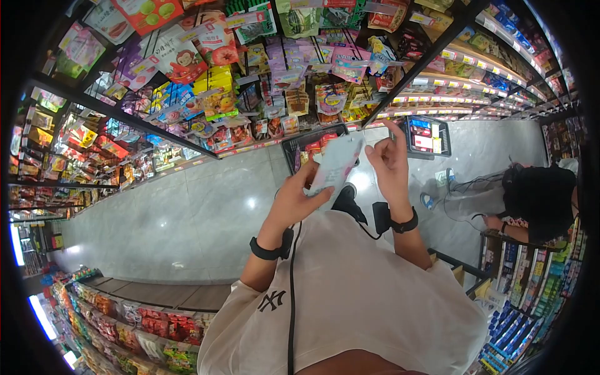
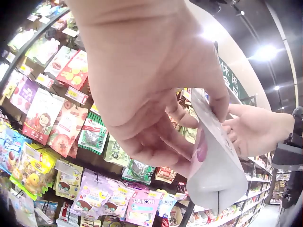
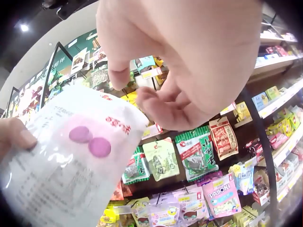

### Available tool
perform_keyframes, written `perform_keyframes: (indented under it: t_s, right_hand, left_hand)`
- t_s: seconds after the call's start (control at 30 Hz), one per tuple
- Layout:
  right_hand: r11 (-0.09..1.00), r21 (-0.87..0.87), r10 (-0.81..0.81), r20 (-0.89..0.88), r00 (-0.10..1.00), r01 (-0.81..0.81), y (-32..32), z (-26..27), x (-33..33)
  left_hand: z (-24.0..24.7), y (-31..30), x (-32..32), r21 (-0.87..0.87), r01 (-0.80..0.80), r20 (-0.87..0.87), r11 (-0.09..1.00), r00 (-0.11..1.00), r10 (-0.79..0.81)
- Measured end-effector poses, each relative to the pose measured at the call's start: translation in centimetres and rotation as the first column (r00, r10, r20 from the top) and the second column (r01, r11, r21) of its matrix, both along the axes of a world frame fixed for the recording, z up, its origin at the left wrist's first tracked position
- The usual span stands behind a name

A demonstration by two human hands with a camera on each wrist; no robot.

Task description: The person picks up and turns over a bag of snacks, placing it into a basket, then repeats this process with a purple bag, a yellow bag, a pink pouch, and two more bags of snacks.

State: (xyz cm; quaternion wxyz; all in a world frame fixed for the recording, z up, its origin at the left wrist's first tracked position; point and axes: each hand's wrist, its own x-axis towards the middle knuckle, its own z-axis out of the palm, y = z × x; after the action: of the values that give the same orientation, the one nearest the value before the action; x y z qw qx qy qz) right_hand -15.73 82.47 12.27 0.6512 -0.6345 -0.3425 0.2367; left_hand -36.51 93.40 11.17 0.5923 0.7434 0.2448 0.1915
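A white snack pouch [image 1: 338,162] with printed text is pinched between the thumb and fingers of my left hand [image 1: 291,199], in front of my chest. In the right wrist view, the pouch [image 3: 71,163] shows two purple round shapes and red lettering. Seen edge-on in the left wrist view, the pouch [image 2: 218,170] has a folded bottom. My right hand [image 1: 392,167] is raised beside the pouch's far end, holding nothing. Its fingers bend loosely, and the right wrist view shows a gap between thumb and index finger.
Hanging snack bags [image 1: 294,69] fill the rack ahead. A black basket [image 1: 289,156] with red packages stands on the floor beyond the pouch; another basket [image 1: 447,142] is farther right. A person in black [image 1: 540,200] is at the right. Low shelves [image 1: 137,319] run behind on the left.
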Motion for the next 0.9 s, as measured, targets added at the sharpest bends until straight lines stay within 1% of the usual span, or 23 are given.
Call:
perform_keyframes:
  t_s: [0.07,0.1,0.2,0.23,0.3,0.33,0.4,0.47,0.53,0.57,0.6,0.63,0.67,0.7,0.8,0.9]
  right_hand:
    - [0.992,0.005,0.127,-0.183,0.975,-0.128,-0.7,1.8,-0.1]
    - [0.983,-0.027,0.177,-0.174,0.969,-0.184,-0.8,2.2,-0.5]
    - [0.935,-0.122,0.301,-0.222,0.927,-0.333,-0.8,2.1,-1.1]
    - [0.943,-0.096,0.301,-0.166,0.939,-0.319,-0.7,1.9,-1.4]
    - [0.943,-0.074,0.309,-0.172,0.935,-0.325,-1.0,1.4,-1.0]
    - [0.942,-0.064,0.313,-0.176,0.933,-0.329,-1.2,1.2,-0.7]
    - [0.955,-0.108,0.253,-0.186,0.949,-0.276,-1.3,0.9,0.1]
    - [0.965,-0.154,0.181,-0.191,0.965,-0.211,-1.4,0.1,1.3]
    - [0.971,-0.199,0.093,-0.187,0.978,-0.131,-1.7,-2.0,3.2]
    - [0.970,-0.242,0.006,-0.117,0.993,-0.034,-1.7,-3.0,3.9]
    - [0.942,-0.330,-0.048,0.046,0.998,0.061,-1.7,-4.3,4.9]
    - [0.903,-0.398,-0.081,0.214,0.973,0.162,-1.8,-5.8,6.0]
    - [0.856,-0.442,-0.094,0.378,0.921,0.269,-1.7,-7.5,7.2]
    - [0.857,-0.410,-0.134,0.408,0.903,0.313,-1.6,-9.4,8.3]
    - [0.832,-0.420,-0.124,0.495,0.860,0.361,-1.4,-15.6,11.8]
    - [0.826,-0.473,-0.102,0.408,0.907,0.306,-1.6,-26.0,15.9]
  left_hand:
    - [0.7,0.0,0.0,0.015,0.033,-0.053,0.999,0.998,-0.032]
    - [0.9,-0.1,0.1,0.021,0.053,-0.078,0.998,0.996,-0.051]
    - [1.0,-0.4,0.3,0.042,0.090,-0.135,0.995,0.987,-0.084]
    - [0.8,-0.4,0.2,0.034,0.129,-0.123,0.991,0.985,-0.124]
    - [0.4,-0.3,-0.2,0.019,0.204,-0.098,0.979,0.975,-0.201]
    - [0.4,-0.3,-0.3,0.001,0.227,-0.051,0.974,0.973,-0.227]
    - [0.3,-0.4,-0.7,-0.040,0.270,0.045,0.962,0.962,-0.269]
    - [0.2,-0.2,-1.0,-0.060,0.256,0.016,0.965,0.967,-0.255]
    - [-0.1,0.1,-1.4,-0.057,0.227,-0.026,0.972,0.973,-0.229]
    - [-0.5,0.3,-1.5,-0.045,0.207,-0.051,0.977,0.977,-0.209]
    - [-0.9,0.4,-1.6,-0.035,0.183,-0.074,0.982,0.980,-0.185]
    - [-1.0,0.4,-1.7,-0.044,0.151,-0.107,0.988,0.982,-0.155]
    - [-1.2,0.4,-1.7,-0.052,0.119,-0.142,0.992,0.982,-0.125]
    - [-1.5,0.6,-1.7,-0.059,0.086,-0.179,0.995,0.979,-0.096]
    - [-3.1,0.6,-1.9,-0.093,0.008,-0.246,0.996,0.969,-0.031]
    - [-4.8,0.1,-1.3,-0.219,-0.079,-0.314,0.973,0.950,0.007]
